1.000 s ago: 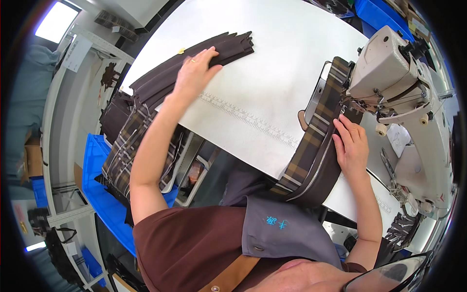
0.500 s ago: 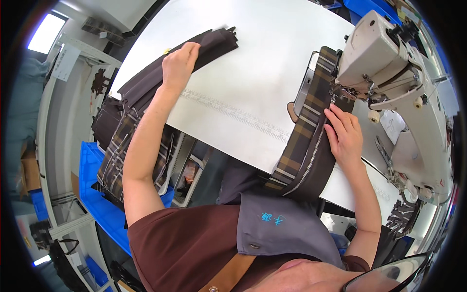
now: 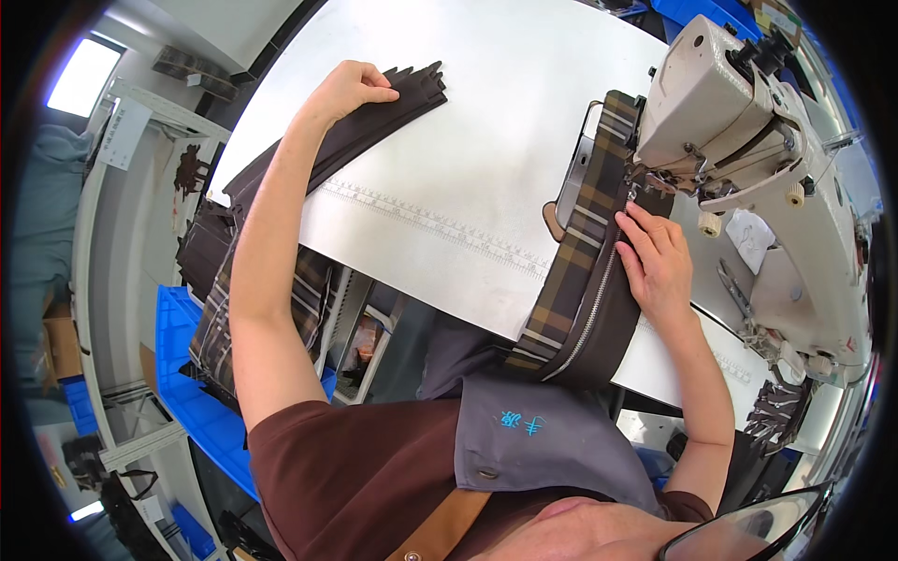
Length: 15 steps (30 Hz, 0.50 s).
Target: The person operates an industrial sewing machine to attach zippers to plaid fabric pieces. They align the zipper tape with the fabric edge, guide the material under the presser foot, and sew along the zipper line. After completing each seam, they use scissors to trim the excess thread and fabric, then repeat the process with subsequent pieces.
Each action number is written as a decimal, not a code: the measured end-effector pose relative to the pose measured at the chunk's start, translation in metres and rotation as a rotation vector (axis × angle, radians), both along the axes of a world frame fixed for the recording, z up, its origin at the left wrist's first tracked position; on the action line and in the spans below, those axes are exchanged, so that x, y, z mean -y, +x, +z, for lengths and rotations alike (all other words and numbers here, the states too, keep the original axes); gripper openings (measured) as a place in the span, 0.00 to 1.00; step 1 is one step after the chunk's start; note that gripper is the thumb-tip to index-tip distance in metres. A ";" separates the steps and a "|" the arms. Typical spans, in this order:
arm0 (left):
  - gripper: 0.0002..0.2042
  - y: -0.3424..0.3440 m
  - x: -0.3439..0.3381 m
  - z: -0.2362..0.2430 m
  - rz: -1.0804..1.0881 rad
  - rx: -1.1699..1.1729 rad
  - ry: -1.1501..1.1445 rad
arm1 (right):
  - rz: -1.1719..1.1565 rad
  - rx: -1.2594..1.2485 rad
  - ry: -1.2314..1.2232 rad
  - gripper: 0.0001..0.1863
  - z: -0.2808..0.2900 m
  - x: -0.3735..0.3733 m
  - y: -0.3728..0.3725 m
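A long panel of brown plaid fabric (image 3: pixel 572 271) joined to dark brown fabric (image 3: pixel 613 332) lies at the right, its far end under the sewing machine (image 3: pixel 697 122). A silver zipper (image 3: pixel 591 318) runs along the panel. My right hand (image 3: pixel 659 266) rests on the dark part beside the zipper, just short of the needle area, fingers stretched out and pressing lightly. Far left, my left hand (image 3: pixel 351 91) is over a stack of dark brown fabric pieces (image 3: pixel 374 126). Its thumb and fingers are pinched at the stack's upper edge; exactly how many layers they hold is hidden.
A white table (image 3: pixel 449 159) with a printed ruler scale (image 3: pixel 440 224) spans between the hands. Against the plaid panel stands a metal plate-like part (image 3: pixel 575 178). Snips (image 3: pixel 734 285) lie by the machine. Plaid pieces (image 3: pixel 309 290) hang over a blue bin (image 3: pixel 182 374) at the left.
My left hand has shifted slightly left and away from me along the dark stack, its fingers now pinching. My right hand and the zippered panel stay nearly in place.
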State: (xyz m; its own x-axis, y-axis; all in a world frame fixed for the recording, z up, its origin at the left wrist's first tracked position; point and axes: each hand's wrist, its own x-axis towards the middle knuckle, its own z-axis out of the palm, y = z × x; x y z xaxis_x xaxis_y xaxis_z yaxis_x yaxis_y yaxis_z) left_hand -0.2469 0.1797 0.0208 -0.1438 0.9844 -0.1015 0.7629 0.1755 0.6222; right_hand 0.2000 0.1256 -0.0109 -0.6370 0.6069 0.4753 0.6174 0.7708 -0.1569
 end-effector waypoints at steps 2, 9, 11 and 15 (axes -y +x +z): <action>0.09 0.001 -0.001 -0.001 -0.009 -0.003 0.021 | 0.000 -0.002 -0.007 0.20 -0.001 0.000 0.000; 0.08 0.035 0.028 -0.015 0.144 -0.173 0.379 | 0.001 -0.001 -0.004 0.20 -0.003 0.000 0.001; 0.08 0.036 0.031 -0.024 0.143 -0.181 0.494 | 0.001 0.000 0.006 0.19 -0.003 0.000 0.000; 0.08 0.035 0.032 -0.028 0.067 -0.325 0.637 | -0.005 -0.001 0.006 0.19 -0.003 0.000 0.001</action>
State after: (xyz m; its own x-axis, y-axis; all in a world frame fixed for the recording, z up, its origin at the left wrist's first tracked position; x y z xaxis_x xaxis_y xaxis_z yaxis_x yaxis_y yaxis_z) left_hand -0.2118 0.1477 -0.0076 -0.1308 0.8259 0.5484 0.9274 -0.0936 0.3622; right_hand 0.2008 0.1258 -0.0144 -0.6337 0.6070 0.4796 0.6207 0.7689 -0.1531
